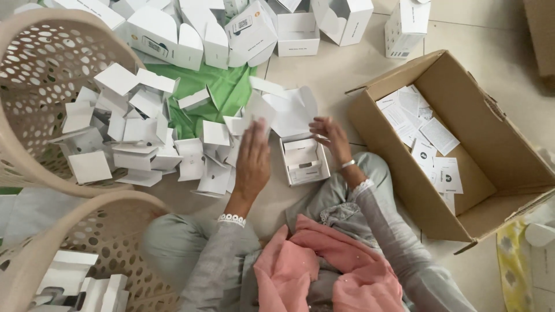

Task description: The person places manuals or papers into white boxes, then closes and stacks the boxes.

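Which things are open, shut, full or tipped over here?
Small white box: open, lid up.
Brown carton: open, paper slips inside.
Top basket: tipped on its side.
Lower basket: holds white boxes.
Left hand: holds a white card.
Right hand: touching the box lid.

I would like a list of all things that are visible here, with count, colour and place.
open small box: one, white, on the floor between the hands
card inserts: many, white, heaped at left
cloth: one, green, under the heap
folded boxes: several, white, along the top
carton: one, brown, at right, paper leaflets inside
baskets: two, beige, at left
left hand: holds a white card
right hand: at the small box's flap
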